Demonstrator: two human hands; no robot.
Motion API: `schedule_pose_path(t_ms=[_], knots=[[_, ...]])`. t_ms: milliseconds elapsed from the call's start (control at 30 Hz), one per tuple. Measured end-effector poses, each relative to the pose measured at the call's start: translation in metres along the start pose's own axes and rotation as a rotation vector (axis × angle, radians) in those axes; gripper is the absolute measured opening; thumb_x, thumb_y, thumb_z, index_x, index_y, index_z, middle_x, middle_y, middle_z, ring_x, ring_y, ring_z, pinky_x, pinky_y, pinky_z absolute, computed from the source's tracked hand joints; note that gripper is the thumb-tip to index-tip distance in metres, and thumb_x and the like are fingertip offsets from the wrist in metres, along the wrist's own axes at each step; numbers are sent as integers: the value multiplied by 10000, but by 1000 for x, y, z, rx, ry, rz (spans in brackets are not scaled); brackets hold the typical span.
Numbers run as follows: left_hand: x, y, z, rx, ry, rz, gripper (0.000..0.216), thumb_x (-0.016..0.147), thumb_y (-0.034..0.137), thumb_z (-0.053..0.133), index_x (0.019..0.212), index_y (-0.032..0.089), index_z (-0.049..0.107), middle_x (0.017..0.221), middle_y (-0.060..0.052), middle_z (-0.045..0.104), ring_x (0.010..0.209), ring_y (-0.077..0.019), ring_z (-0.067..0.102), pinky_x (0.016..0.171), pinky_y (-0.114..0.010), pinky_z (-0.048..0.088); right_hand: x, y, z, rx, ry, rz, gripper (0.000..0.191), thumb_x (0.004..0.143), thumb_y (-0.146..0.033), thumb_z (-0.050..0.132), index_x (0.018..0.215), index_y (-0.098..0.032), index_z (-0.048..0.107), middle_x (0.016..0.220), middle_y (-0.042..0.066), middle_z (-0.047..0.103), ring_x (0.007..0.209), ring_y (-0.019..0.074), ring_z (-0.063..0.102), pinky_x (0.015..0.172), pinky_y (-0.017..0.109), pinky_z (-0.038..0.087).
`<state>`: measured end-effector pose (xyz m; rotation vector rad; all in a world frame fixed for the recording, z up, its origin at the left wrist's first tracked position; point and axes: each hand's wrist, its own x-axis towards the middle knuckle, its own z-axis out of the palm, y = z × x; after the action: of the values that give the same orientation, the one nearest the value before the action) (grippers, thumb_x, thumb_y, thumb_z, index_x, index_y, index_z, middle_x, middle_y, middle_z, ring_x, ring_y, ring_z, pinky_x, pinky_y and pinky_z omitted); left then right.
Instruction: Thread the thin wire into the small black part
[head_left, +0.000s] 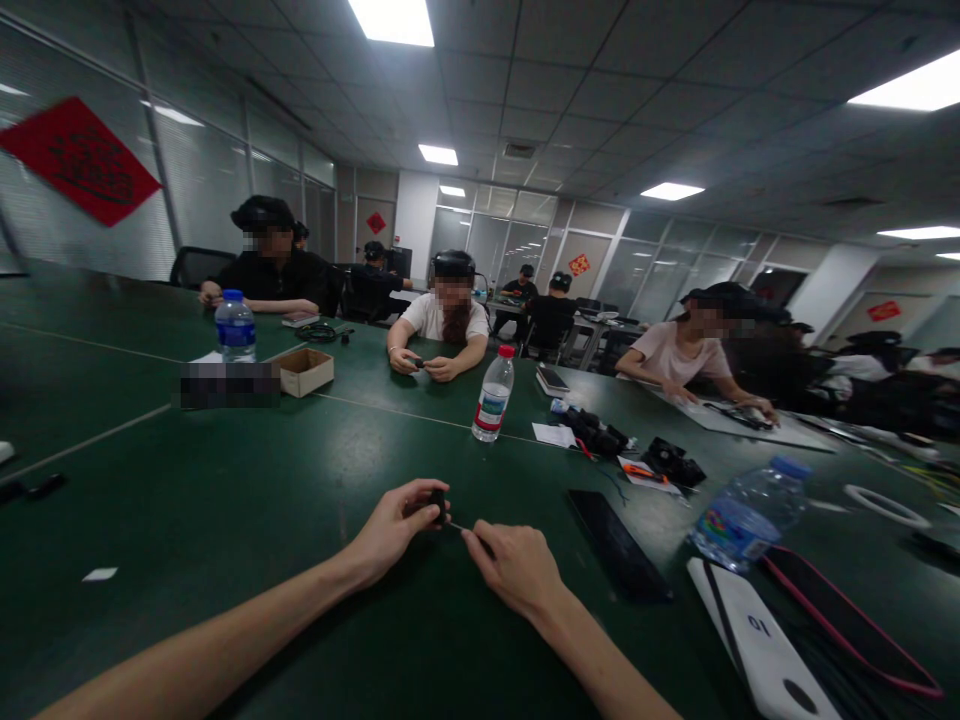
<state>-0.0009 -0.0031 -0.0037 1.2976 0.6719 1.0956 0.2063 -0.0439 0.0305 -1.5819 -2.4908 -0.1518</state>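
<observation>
My left hand rests on the green table with its fingers closed on a small black part. My right hand lies just to its right, thumb and forefinger pinched on a thin wire or pin that runs to the black part. Both forearms come in from the bottom edge. What the small part is I cannot make out.
A black phone lies right of my hands, with a tipped water bottle, a white device and a pink-edged case beyond. An upright bottle, a cardboard box and black parts sit farther off. Several people work across the table.
</observation>
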Motion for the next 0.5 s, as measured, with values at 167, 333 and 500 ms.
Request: schedule_pose_path(t_ms=[167,333,500], knots=[[0,2,0,0,-8,-2,361,823,285,631,1164,180,581,1061,-89,641,965,-218,618,906,-395,481,-1,-1,-1,16,0,11,403,1002,-420,287,854,-222,605,691,-8,639,550,105,553,522,205,288],[-2,5,2,59,-22,15,341,829,278,615,1153,180,577,1026,-82,654,962,-210,615,890,-372,480,-2,-1,1,-18,10,7,385,999,-417,302,852,-227,603,690,-12,639,545,110,547,520,220,273],[-1,7,4,130,-44,16,345,835,292,597,1156,169,568,942,-72,666,897,-195,625,850,-350,484,-2,0,4,-60,32,11,388,995,-426,307,821,-227,591,682,-8,639,548,125,554,526,234,261]])
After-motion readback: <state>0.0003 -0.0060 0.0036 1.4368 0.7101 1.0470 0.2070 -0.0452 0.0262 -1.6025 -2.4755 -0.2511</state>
